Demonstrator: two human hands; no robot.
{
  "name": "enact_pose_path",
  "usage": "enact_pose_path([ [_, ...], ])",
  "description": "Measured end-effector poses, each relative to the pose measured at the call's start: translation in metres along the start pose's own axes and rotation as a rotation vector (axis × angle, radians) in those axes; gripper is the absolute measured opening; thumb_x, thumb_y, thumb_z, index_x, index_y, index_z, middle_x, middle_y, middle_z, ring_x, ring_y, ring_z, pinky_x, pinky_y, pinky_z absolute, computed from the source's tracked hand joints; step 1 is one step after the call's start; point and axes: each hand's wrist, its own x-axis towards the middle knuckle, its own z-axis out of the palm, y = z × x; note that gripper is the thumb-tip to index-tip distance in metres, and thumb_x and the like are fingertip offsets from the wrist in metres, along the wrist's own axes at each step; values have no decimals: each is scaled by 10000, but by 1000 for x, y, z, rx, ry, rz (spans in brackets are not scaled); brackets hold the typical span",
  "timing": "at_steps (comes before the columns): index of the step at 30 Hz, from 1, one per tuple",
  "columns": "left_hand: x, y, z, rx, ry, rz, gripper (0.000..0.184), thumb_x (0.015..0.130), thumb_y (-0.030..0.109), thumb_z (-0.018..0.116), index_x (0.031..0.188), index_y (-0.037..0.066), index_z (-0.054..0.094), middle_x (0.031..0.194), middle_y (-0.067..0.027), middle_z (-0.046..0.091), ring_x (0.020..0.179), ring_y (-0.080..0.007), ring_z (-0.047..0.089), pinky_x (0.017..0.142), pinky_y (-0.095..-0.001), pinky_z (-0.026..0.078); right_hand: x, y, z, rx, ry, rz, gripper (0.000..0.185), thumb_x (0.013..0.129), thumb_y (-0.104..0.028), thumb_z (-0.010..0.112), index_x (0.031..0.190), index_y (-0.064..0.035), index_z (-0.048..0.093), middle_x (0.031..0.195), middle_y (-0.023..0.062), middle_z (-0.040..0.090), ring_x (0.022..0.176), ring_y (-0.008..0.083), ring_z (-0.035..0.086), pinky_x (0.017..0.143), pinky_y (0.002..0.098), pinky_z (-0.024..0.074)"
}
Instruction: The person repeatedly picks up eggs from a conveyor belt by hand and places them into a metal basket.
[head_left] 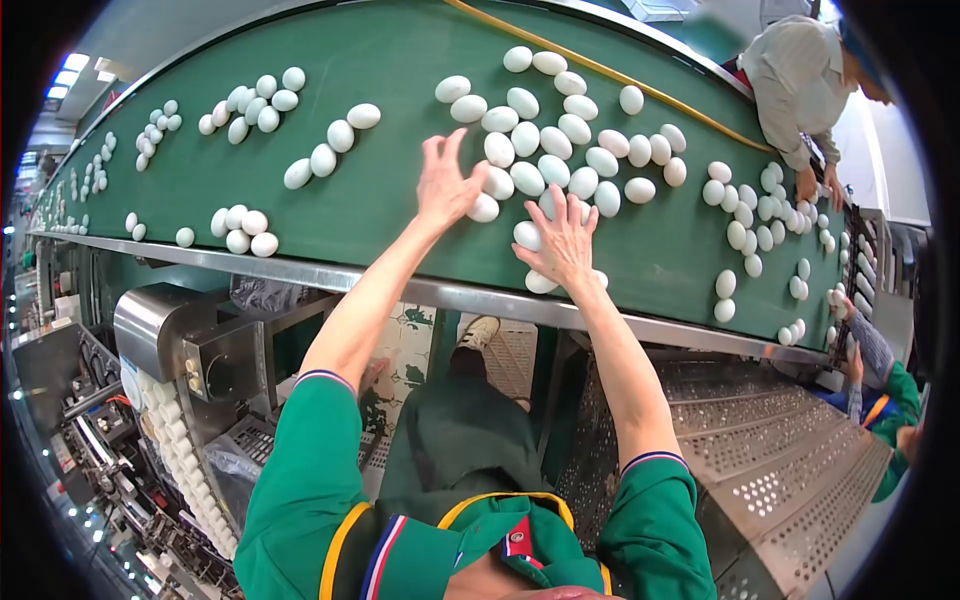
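Note:
A loose cluster of white and pale bluish eggs [525, 179] lies on the green conveyor belt [380, 215] in front of me. On the cluster's left side, my left hand [446, 182] has its fingers spread, the fingertips at the nearest eggs. My right hand [564, 240] rests over the near edge of the cluster with fingers apart, partly covering a few eggs. One egg [527, 236] shows beside its thumb, and another egg [541, 282] lies below the palm. Neither hand is closed around an egg.
More egg groups [340, 136] lie along the belt to the left and right. A yellow strip [610, 72] crosses the far side. One co-worker [800, 90] reaches in at far right, another [890, 400] at near right. A metal rail [440, 292] edges the belt; perforated steps [770, 450] stand at right.

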Motion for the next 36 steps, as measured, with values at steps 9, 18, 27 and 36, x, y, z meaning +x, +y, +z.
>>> enact_pose_path([
  [9,48,41,82,23,60,-122,664,804,451,628,1362,206,365,1303,-218,292,1056,-432,495,785,-547,492,1,44,3,113,-2,-14,538,524,-368,789,1013,-214,627,1317,114,350,1125,309,407,799,482,424],
  [18,86,60,86,300,-174,71,544,748,520,624,1126,132,574,1245,-189,336,849,-402,634,729,-501,530,15,64,-2,357,-89,-11,431,560,-347,765,923,-140,655,1273,173,360,979,341,539,700,444,547],
  [27,90,58,82,448,-482,220,601,584,470,708,1115,198,642,1373,-186,306,1037,-376,593,880,-481,490,-75,-17,-153,1428,156,489,469,638,-216,755,1031,-20,588,1218,184,430,1128,313,470,935,393,410],
  [36,143,109,63,-1199,-810,-125,555,882,445,541,1276,55,508,1153,-131,615,1026,-265,612,902,-399,494,-270,-43,-406,1597,346,228,454,668,-435,735,916,-67,641,1287,245,394,1126,373,462,972,459,355],
])
